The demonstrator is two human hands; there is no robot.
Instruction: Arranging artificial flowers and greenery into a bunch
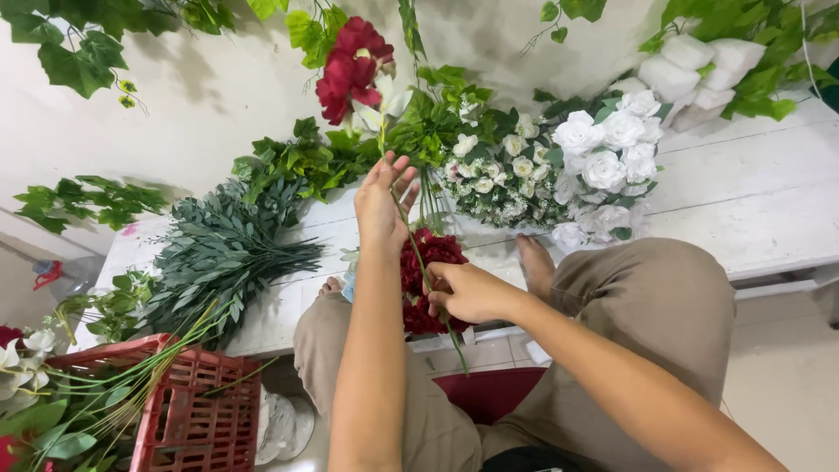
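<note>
My left hand (382, 203) is raised, fingers loosely around a thin green stem (418, 253) that rises to a dark red artificial flower (351, 68). Lower on the same stem, my right hand (468, 293) pinches it between thumb and fingers. Just under my hands lies a bunch of dark red flowers (426, 280), resting between my knees against the white table's edge. The stem's lower end pokes out below my right hand.
On the white table (752, 210) lie white roses (607, 162), small cream flowers (494, 179), dark green leaf sprays (223, 253) and bright green foliage (297, 162). A red plastic crate (197, 406) with stems stands at lower left. My bare feet rest on the table's edge.
</note>
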